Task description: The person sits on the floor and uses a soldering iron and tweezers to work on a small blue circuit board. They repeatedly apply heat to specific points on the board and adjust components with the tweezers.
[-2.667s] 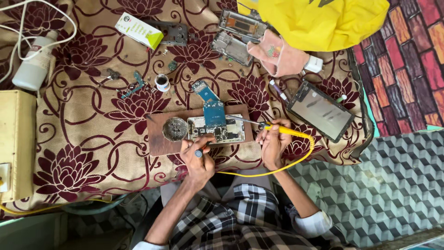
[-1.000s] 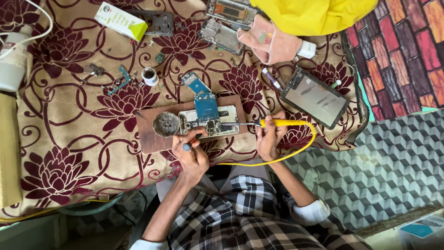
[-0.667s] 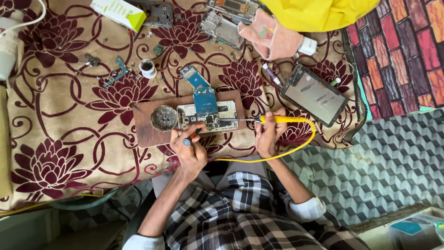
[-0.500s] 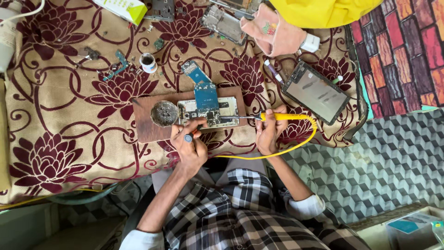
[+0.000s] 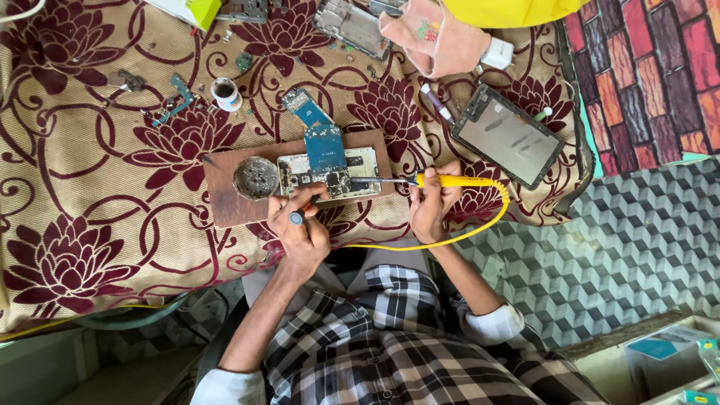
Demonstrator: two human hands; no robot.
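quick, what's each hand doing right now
Left hand: closed on a small tool over the circuit board.
Right hand: closed on the yellow soldering iron.

left hand point(image 5: 300, 229) pinching; right hand point(image 5: 431, 206) gripping

The light is bright and even, like soft daylight, and the shadows are weak: only a thin soft shadow lies under the left hand point(image 5: 298, 229) and the right hand point(image 5: 429, 206) on the cloth point(image 5: 90, 187). The tablet point(image 5: 508, 136) screen shows a pale, dull glare with some streaks, and the yellow fabric point(image 5: 510, 10) at the top edge is very bright, almost washed out. The centre is quite sharp, but the small parts on the board point(image 5: 225, 202) are too fine to read, and the edges look a little stretched and soft, mostly at the bottom right corner.
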